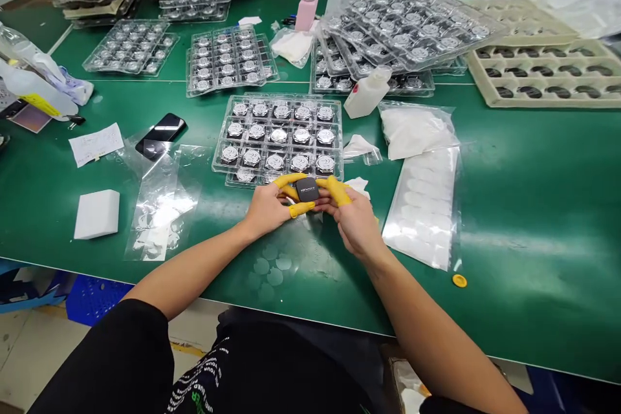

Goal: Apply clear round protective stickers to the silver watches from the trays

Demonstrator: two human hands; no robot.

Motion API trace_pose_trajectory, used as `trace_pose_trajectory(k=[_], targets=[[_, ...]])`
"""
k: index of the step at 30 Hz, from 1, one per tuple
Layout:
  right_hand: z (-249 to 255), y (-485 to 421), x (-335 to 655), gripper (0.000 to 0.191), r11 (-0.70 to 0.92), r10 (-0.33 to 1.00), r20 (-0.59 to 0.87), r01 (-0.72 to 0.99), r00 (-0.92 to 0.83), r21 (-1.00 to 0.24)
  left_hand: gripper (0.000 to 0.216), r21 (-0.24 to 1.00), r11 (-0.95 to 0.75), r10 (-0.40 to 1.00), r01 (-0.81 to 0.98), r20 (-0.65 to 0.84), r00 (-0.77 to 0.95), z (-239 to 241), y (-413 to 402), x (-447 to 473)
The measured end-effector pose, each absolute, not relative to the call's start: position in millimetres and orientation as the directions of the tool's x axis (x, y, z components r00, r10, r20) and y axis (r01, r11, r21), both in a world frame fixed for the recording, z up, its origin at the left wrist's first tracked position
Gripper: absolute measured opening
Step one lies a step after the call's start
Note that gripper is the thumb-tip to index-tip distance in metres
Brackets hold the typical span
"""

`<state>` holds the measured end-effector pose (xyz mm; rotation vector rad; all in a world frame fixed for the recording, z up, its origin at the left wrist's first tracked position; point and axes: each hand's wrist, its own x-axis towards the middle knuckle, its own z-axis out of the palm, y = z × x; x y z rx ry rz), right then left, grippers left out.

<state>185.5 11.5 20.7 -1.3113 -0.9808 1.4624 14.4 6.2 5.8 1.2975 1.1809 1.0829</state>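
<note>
- Two hands, the left hand (264, 210) and the right hand (355, 223), pinch a black rounded-square piece (307, 189) between fingers in yellow finger cots (338, 191).
- The piece sits just before a clear tray (276, 96) of silver discs (278, 136), mid-way across a green workbench (509, 207), nearer its front edge.

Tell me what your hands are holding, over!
Left hand, right hand: both holding black rounded-square piece. Plastic tray of silver discs just behind.

Yellow finger cots (301, 209), black short-sleeved shirt (111, 362) with white lettering (194, 378).
</note>
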Motion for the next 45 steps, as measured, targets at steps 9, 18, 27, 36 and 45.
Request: trace_pose_trajectory(k=[9, 18, 27, 36, 45], targets=[[12, 9, 188, 0.048, -0.161, 0.987, -0.161, -0.055, -0.007, -0.985, 0.059, 0.999, 0.046, 0.979, -0.012, -0.042, 0.198, -2, 11, 12], [15, -2, 186, 0.018, 0.521, 0.825, 0.563, 0.458, -0.053, -0.72, 0.047, 0.992, 0.006, 0.975, -0.122, 0.021, 0.221, -10, 19, 9], [17, 0, 187, 0.026, 0.656, 0.722, 0.679, 0.442, -0.131, -0.612, 0.031, 0.985, -0.008, 0.972, -0.172, 0.047, 0.229, -9, 19, 10], [9, 0, 187, 0.023, 0.475, 0.862, 0.507, 0.343, 0.006, -0.81, 0.043, 0.984, -0.059, 0.973, -0.17, 0.094, 0.208, -9, 16, 12], [22, 6, 185, 0.053, -0.149, 0.988, -0.153, -0.099, 0.037, -0.984, 0.077, 0.989, 0.061, 0.983, -0.137, -0.035, 0.181, -3, 14, 13]])
